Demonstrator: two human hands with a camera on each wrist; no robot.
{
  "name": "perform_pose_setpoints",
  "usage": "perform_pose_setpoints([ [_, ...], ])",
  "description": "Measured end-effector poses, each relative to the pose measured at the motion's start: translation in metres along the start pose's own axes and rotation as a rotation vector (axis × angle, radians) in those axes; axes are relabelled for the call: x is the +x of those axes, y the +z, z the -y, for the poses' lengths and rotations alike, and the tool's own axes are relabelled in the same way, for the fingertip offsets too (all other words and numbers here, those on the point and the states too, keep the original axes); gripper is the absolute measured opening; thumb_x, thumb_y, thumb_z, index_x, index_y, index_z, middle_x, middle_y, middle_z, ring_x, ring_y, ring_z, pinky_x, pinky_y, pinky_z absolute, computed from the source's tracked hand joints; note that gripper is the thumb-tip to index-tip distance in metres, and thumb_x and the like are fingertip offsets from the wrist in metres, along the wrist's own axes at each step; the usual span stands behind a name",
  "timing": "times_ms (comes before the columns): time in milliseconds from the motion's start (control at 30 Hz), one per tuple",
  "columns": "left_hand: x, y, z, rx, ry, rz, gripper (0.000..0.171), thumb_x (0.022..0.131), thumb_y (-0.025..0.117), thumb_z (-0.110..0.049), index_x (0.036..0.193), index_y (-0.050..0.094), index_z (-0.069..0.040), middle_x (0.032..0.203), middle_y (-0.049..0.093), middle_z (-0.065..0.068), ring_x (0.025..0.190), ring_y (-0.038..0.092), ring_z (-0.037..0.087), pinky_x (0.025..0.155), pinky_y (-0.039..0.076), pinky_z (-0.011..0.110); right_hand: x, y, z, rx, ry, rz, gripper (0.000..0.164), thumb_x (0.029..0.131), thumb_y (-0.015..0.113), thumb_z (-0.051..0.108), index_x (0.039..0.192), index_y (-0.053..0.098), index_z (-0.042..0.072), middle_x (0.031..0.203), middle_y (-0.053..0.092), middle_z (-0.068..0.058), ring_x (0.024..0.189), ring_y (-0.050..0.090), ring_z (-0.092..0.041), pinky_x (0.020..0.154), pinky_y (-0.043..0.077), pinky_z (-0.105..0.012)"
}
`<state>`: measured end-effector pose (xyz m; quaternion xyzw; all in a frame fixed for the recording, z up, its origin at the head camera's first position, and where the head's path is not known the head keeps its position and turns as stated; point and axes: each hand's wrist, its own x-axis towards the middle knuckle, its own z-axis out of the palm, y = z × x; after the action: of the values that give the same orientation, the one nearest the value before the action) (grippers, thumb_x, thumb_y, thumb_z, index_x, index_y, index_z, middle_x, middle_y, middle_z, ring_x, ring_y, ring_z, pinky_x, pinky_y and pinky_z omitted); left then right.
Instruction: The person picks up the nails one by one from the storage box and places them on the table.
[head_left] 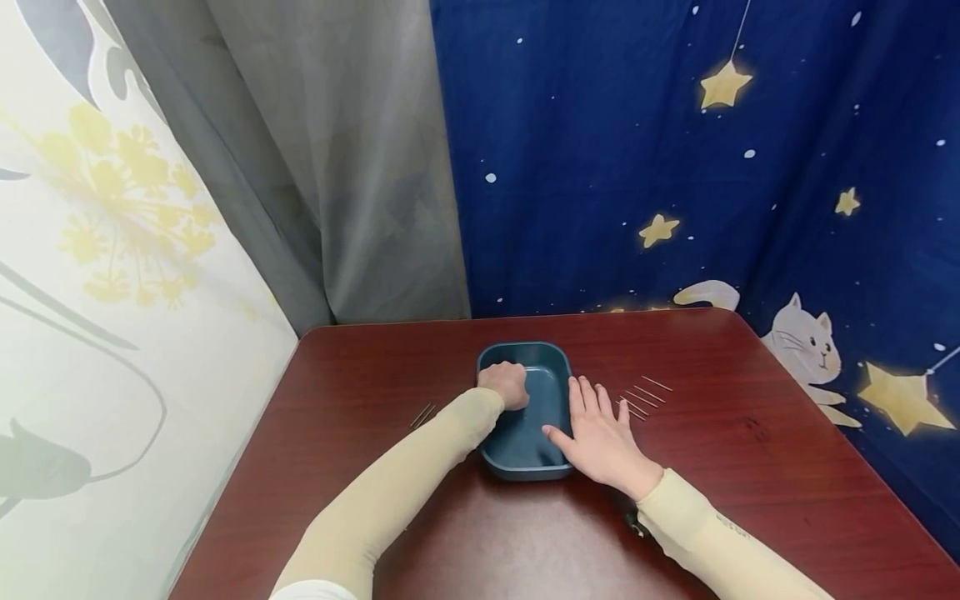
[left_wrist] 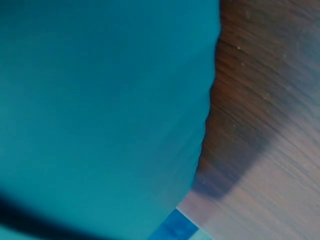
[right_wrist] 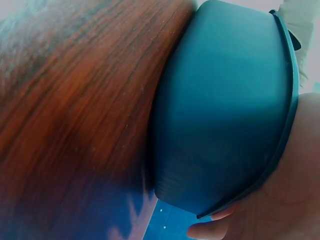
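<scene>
A dark teal rectangular tub (head_left: 528,473) with rounded corners stands on the table. My left hand (head_left: 504,384) reaches over its left rim, fingers curled into a fist above the inside; the underside of that hand is hidden. In the left wrist view the tub's outer wall (left_wrist: 100,110) fills most of the picture. My right hand (head_left: 606,442) lies along the right rim with fingers straight and thumb stretched over the inside. The right wrist view shows the palm against the tub's rim (right_wrist: 292,75).
Two thin straight rods (head_left: 422,416) lie left of the tub, beside my left forearm. Several similar rods (head_left: 645,398) lie roughly parallel to its right, near my right fingertips. The reddish-brown table (head_left: 360,367) ends at a grey curtain (head_left: 375,208) and a blue one (head_left: 570,167).
</scene>
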<state>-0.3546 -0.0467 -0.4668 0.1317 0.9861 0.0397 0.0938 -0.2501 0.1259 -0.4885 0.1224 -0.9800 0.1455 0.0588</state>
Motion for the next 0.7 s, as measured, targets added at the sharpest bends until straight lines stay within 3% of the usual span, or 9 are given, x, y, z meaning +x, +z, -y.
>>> perform_pose_setpoints([
  [433, -0.0014, 0.0022, 0.0021, 0.019, 0.052, -0.001, 0.014, 0.093, 0.072, -0.02, 0.105, 0.071, -0.013, 0.079, 0.062, 0.001, 0.067, 0.058, 0.017, 0.06, 0.052, 0.035, 0.0, -0.0009, 0.0024, 0.003, -0.006, -0.006, 0.097, 0.094, 0.056, 0.062, 0.159, 0.021, -0.001, 0.161, 0.026, -0.023, 0.144, 0.024, -0.049, 0.106, 0.015, -0.077],
  [700, -0.0066, 0.0028, 0.0034, 0.084, 0.124, -0.015, 0.017, 0.089, 0.078, -0.022, 0.103, 0.072, -0.015, 0.084, 0.065, 0.0, 0.067, 0.059, 0.017, 0.062, 0.053, 0.036, -0.0017, -0.0016, 0.0033, 0.013, -0.01, -0.028, 0.096, 0.094, 0.058, 0.061, 0.158, 0.023, -0.002, 0.16, 0.027, -0.024, 0.143, 0.026, -0.05, 0.105, 0.015, -0.078],
])
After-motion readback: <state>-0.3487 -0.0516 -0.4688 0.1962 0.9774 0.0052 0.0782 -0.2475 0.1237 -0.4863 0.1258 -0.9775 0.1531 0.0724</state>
